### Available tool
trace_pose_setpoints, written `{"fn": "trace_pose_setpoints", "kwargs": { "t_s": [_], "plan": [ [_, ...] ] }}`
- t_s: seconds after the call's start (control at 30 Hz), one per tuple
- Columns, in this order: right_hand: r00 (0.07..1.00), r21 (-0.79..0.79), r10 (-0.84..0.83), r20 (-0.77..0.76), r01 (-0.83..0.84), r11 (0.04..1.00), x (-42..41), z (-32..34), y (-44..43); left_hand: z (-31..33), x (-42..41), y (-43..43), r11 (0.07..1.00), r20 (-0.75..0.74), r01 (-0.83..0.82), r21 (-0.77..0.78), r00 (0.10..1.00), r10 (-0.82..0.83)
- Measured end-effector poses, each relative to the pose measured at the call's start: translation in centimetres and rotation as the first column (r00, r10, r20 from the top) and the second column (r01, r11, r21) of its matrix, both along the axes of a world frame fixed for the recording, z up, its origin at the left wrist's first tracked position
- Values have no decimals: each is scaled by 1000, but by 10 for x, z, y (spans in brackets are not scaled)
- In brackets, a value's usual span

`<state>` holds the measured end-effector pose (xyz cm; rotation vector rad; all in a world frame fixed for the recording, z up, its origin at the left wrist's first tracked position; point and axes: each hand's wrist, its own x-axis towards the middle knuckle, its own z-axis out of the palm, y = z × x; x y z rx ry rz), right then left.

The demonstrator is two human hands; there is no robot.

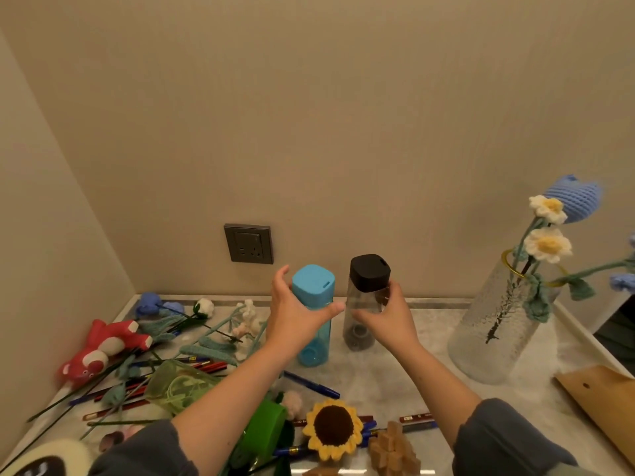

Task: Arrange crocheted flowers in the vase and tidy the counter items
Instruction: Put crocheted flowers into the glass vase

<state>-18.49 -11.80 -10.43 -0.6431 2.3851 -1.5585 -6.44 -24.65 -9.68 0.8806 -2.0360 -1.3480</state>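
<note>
On the counter (412, 365), left hand (299, 314) grips the blue bottle (313, 283), right hand (388, 316) the black bottle (369, 271); vase (481, 338) holds few flowers (548, 243); sunflower (333, 429) and stems (206, 348) lie loose; most, I judge, remains.

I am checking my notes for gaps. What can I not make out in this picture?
All in the head view.
Left hand at the blue bottle: the bottle hides most fingers, grip unclear.
Green holder: left forearm covers part of it.
Small blue flower: cut by the right edge.
White plush: cut by the bottom edge.
</note>
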Motion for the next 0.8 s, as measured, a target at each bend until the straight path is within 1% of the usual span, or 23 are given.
{"fn": "trace_pose_setpoints", "kwargs": {
  "t_s": [0.07, 0.1, 0.17, 0.27, 0.4, 0.53, 0.67, 0.8],
  "plan": [
    [1000, 41, -12, -17, 12, 999, -1, 0, 1, -8, 0, -1, 1000, 90, 12, -7, 996, -12],
    [1000, 53, -16, -26, 17, 998, -1, 0, 2, -10, -2, -2, 1000, 111, 11, -8, 994, -10],
    [999, 60, -25, -36, 27, 998, -2, 0, 3, -9, -7, -2, 1000, 105, 5, 21, 994, -7],
    [998, 49, -50, -47, 52, 997, -6, 2, 6, -5, -18, 0, 996, 60, 41, 73, 997, -46],
    [993, 18, -106, -50, 107, 994, -17, 4, 8, 3, -40, 2, 994, 24, 101, 50, 994, -103],
    [991, 10, -129, -34, 129, 992, -28, 3, 8, 5, -61, 3, 984, 7, 160, 83, 987, -161],
    [992, 25, -125, -9, 125, 992, -33, -4, 8, -5, -69, 8, 976, 36, 186, 111, 981, -191],
    [993, 40, -114, 17, 113, 993, -31, -14, 9, -10, -65, 8, 974, 87, 202, 105, 974, -211]
  ]
}}
